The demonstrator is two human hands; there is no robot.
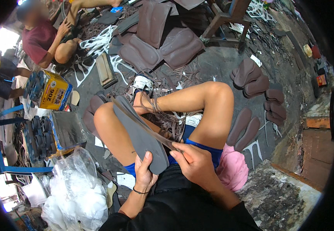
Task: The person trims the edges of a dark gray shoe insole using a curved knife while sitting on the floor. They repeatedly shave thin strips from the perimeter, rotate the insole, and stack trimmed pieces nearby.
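Note:
A grey sandal sole [146, 140] lies slantwise over my lap, its rounded near end in my left hand [145, 173]. The thumb of that hand presses on the sole's upper face, with the fingers under it. Along the sole's right edge runs a thin brown strip [157, 135]. My right hand [193, 161] pinches the strip's near end between thumb and fingers. Where the strip joins the sole, if it does, I cannot tell. Loose brown trimmings [169, 123] lie in a tangle between my bent legs.
Brown sheets with pressed sole shapes [140, 54] lie ahead. Cut brown soles [244, 129] are piled at right, near pink cloth [232, 169]. At left stand a yellow tin [53, 92] and a clear plastic bag [74, 192]. Another person [40, 42] sits far left; a wooden stool [228, 19] stands beyond.

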